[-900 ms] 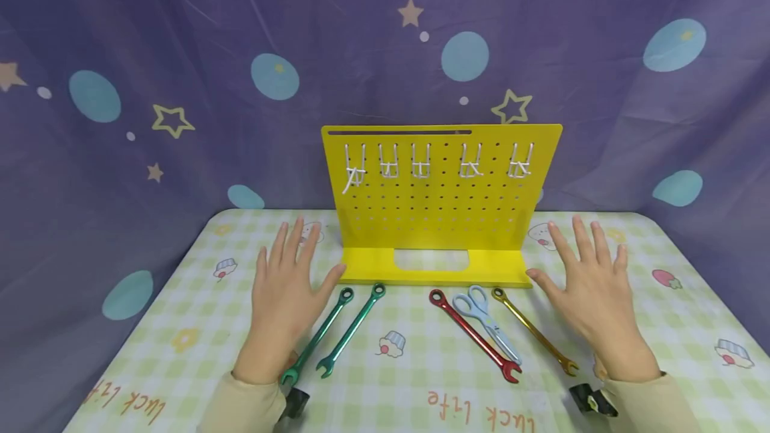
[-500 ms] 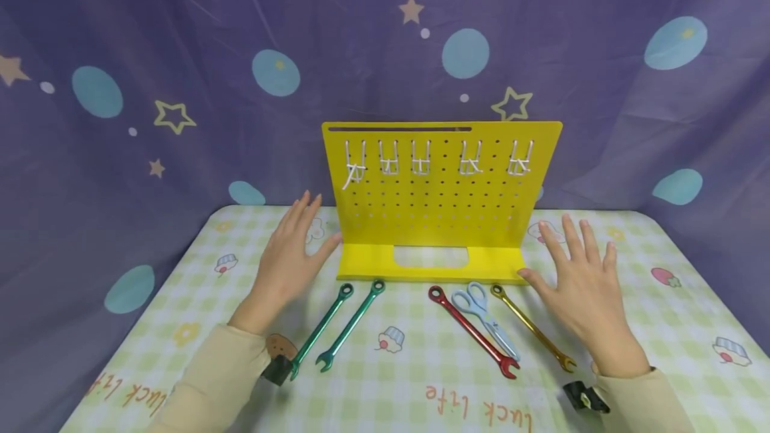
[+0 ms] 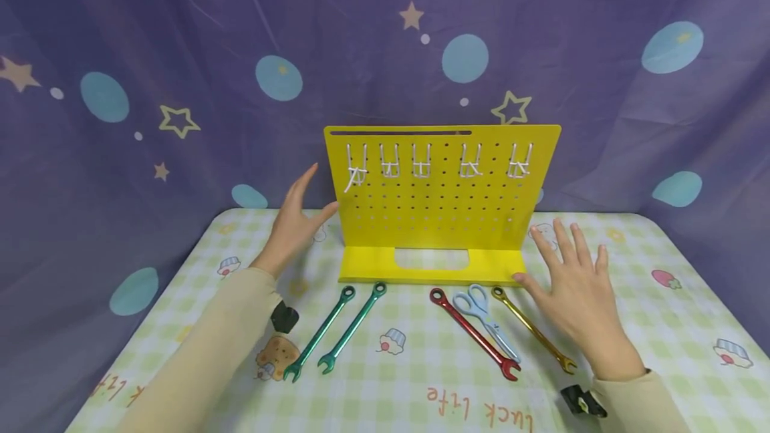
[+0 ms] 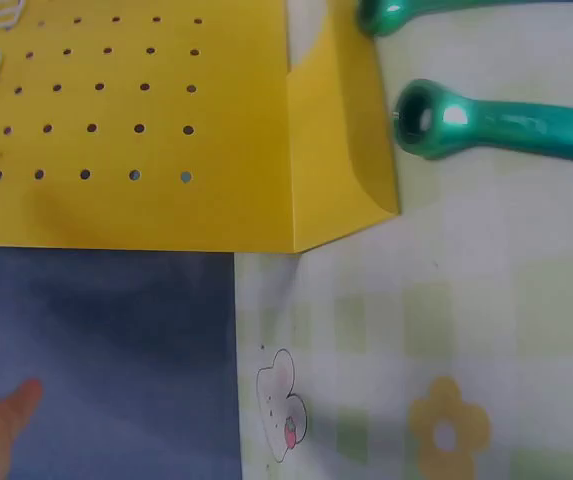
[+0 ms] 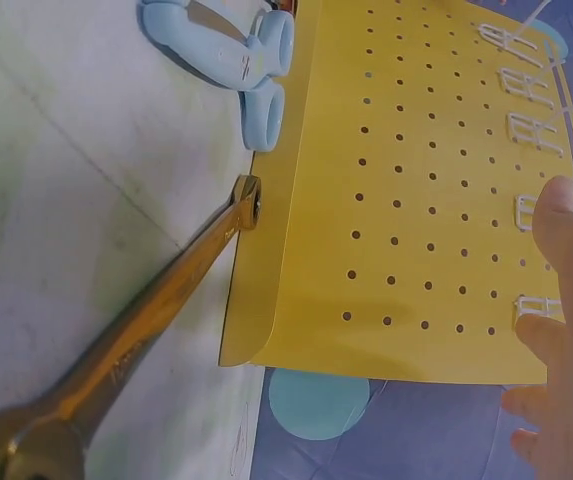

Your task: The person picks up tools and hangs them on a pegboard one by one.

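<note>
A yellow pegboard (image 3: 430, 206) stands upright on the table, with several white wire hooks (image 3: 422, 162) along its upper part. My left hand (image 3: 293, 219) is raised beside the board's left edge, thumb and fingers spread apart, holding nothing. At the board's lower right my right hand (image 3: 580, 296) hovers with spread fingers, also holding nothing. Two green combination wrenches (image 3: 351, 329) lie in front of the board on the left. To the right lie a red combination wrench (image 3: 475, 335), light blue scissors (image 3: 487, 319) and a gold combination wrench (image 3: 534, 331), which is nearest my right hand.
A checked cloth with printed cakes and lettering covers the table (image 3: 397, 406). Behind it hangs a purple curtain (image 3: 385, 72) with stars and blue ovals. Black straps with small devices (image 3: 284, 317) sit at both wrists.
My left hand has risen and moved forward along the board's left side, turning sideways. My right hand has shifted slightly left. The wrenches and scissors lie where they were.
</note>
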`<state>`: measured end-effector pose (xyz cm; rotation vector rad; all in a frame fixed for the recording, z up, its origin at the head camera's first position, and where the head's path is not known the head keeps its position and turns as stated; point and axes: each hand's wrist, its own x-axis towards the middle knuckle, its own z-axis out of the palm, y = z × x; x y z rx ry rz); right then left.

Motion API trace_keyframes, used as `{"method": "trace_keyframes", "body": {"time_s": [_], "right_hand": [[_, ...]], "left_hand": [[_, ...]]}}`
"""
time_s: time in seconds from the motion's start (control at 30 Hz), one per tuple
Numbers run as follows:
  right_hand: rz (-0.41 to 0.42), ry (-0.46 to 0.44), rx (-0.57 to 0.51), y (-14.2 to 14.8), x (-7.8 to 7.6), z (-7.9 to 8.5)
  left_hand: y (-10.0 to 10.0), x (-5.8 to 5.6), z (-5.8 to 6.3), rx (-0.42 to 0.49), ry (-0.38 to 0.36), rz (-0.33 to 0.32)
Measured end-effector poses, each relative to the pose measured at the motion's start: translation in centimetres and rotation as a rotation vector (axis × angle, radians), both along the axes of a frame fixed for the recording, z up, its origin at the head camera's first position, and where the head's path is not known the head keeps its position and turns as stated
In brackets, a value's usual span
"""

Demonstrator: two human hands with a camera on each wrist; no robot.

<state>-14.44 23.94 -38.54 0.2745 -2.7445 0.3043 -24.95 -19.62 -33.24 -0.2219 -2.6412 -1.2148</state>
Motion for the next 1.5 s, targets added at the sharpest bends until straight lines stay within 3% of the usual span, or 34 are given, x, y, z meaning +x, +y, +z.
{"method": "trace_keyframes", "body": {"time_s": [0.27,0.6,0.83,1.17,1.33,1.5], "right_hand": [[0.001,-0.001,-0.008,0.2,0.0,-0.2],[0.0,0.001,-0.014,0.1,-0.1,0.2],[0.027,-0.026,-0.058,0.0,0.0,0.9],[0.123,-0.026,-0.157,-0.4,0.7,1.6],[0.159,-0.053,-0.139,-0.8,0.9,1.4],[0.175,0.002,-0.132,-0.6,0.9,1.0]], "left_hand": [[0.8,-2.9,-0.9,0.083,0.049,-0.051],[2.5,-4.6,-1.3,0.222,0.12,0.054],[3.5,-4.9,-1.9,0.256,0.135,0.099],[2.8,-5.0,-2.8,0.222,0.15,0.054],[2.9,-4.9,-3.1,0.288,0.195,0.042],[2.9,-4.7,-3.4,0.375,0.228,0.047]]}}
